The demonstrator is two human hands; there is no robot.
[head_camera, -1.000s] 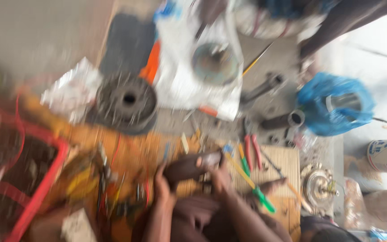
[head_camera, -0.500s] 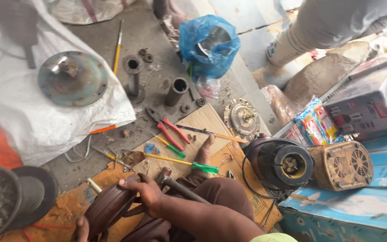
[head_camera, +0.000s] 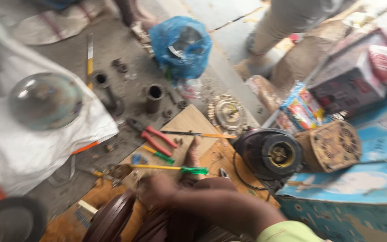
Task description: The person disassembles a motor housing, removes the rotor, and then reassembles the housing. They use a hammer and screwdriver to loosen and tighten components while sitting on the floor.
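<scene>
— So, where are the hands?

— Only one shows clearly: the right hand (head_camera: 157, 192), low in the view, its forearm coming in from the lower right with a pale green sleeve (head_camera: 287, 232) at the edge. It rests on a dark maroon ribbed casing (head_camera: 113, 219), fingers curled over the top. The picture is blurred, so I cannot tell how firmly it grips.

— And the left hand?

— I can't make it out; it isn't visible.

— What lies near the right hand?

— Just beyond the knuckles, a screwdriver with a green handle (head_camera: 193, 170) and a yellow shaft lies on a wooden board (head_camera: 193, 123). Farther out on the same board are red-handled pliers (head_camera: 157, 139) and a thin orange-handled tool (head_camera: 202, 134).

— To the right of the hand?

— A black round motor housing (head_camera: 269, 152), and past it a brown vented cover (head_camera: 332, 145) against a blue box (head_camera: 350, 197).

— And on the far side?

— A blue plastic bag (head_camera: 182, 45) well apart from the hand, two dark metal sleeves (head_camera: 154, 96) on the concrete, and away to the left a shiny metal dome (head_camera: 45, 101) on a white sack (head_camera: 27, 152).
</scene>
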